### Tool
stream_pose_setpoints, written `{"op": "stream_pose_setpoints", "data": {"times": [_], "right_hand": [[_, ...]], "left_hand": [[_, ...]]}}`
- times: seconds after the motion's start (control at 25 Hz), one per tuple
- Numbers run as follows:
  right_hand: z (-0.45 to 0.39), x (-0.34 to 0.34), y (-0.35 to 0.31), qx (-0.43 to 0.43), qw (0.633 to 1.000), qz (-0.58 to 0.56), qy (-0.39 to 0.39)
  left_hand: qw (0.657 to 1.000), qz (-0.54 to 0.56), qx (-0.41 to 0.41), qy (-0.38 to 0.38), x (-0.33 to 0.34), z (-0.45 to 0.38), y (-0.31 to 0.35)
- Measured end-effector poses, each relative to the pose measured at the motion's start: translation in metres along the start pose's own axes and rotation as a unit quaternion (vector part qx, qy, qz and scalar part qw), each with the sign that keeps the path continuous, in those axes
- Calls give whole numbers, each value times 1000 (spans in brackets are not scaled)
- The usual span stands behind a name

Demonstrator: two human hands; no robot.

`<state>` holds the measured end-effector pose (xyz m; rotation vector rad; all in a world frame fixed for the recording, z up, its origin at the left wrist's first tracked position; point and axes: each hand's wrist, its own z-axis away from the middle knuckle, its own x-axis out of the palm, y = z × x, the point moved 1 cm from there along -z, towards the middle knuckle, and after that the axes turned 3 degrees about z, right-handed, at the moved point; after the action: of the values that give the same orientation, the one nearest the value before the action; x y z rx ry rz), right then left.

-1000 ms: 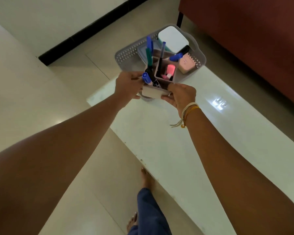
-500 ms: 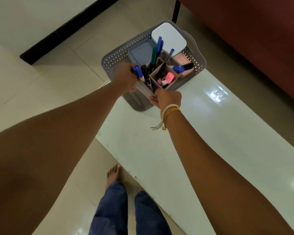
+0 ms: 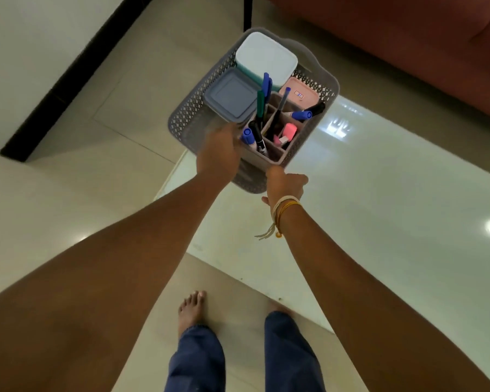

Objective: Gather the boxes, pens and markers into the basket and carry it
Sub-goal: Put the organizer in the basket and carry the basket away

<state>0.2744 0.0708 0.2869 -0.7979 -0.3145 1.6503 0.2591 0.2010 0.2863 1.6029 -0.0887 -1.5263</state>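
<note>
The grey perforated basket [image 3: 187,120] was above the white table's [image 3: 379,207] corner, the left hand [image 3: 217,154] and right hand [image 3: 286,183] gripping its near rim. It held a white box [image 3: 266,59], a grey box [image 3: 229,96], a pink box [image 3: 301,93] and an organizer [image 3: 277,128] of pens and markers.

The grey perforated basket [image 3: 194,114] held three lidded boxes [image 3: 266,59] and a divided organiser [image 3: 277,158] of upright pens [image 3: 266,84] and markers [image 3: 256,134].
</note>
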Motion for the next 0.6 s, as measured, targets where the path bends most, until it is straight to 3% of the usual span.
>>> {"op": "stream_pose_setpoints", "data": {"times": [0.16,0.24,0.44,0.6], "right_hand": [[-5,22,12,65,994,17,-90],[-10,27,13,79,994,-35,-60],[4,24,38,93,994,-47,-27],[23,5,72,73,996,-37,-35]], "left_hand": [[990,-138,28,3,-32,0,-45],[991,-133,8,-14,-43,2,-59],[993,66,-93,-35,-57,10,-74],[926,230,-300,-3,-52,49,-86]]}}
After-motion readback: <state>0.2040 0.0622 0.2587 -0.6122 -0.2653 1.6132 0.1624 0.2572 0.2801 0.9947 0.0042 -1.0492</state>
